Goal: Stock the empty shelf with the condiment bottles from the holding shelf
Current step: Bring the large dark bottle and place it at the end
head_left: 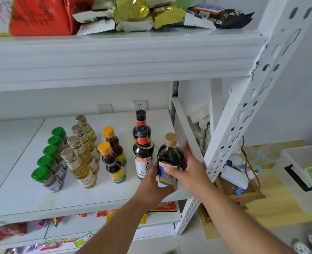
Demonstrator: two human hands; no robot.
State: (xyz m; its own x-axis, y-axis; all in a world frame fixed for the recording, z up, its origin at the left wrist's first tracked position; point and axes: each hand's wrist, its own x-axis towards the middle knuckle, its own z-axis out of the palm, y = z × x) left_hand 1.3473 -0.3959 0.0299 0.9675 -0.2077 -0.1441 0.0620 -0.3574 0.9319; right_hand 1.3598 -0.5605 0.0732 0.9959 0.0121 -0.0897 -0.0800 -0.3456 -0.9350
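Dark glass, gold-capped, the bottle (pixel 168 162) stands near the white shelf (pixel 23 197) front edge, at 3 o'clock of the black-capped soy bottles (pixel 142 154). Both hands grip it: left hand (pixel 156 184) cupping its base, right hand (pixel 190 173) wrapping its side, thumb on the label.

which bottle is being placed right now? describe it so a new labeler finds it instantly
Start at the middle white shelf and run along the bottle rows to its right end, by the perforated upright. There the left hand and right hand grip a dark bottle. Unlike the black-capped soy sauce bottles beside it, it has a gold cap and a blue label.
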